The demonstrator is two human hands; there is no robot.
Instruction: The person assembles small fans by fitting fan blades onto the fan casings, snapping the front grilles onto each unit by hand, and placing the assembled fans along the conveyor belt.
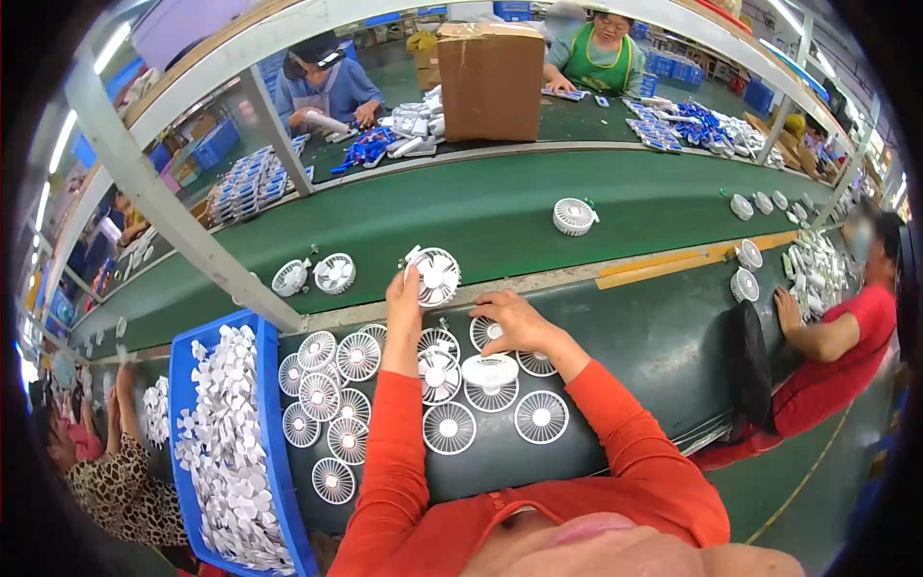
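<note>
My left hand point(404, 306) reaches forward and holds a small white fan assembly point(435, 276) at the near edge of the green conveyor belt point(500, 221). My right hand point(511, 321) rests, fingers bent, on a round white fan grille point(486, 332) among several white fan grilles point(356, 404) laid flat on the dark worktable point(654, 346). A white fan body point(489, 370) lies just below my right hand. Both sleeves are orange-red.
A blue bin point(274, 452) of white fan blades stands at my left. More fan assemblies point(312, 276) and another fan assembly point(574, 216) ride the belt. A cardboard box point(490, 82) stands beyond. Other workers sit across, at my right point(836, 337) and at my left point(115, 481).
</note>
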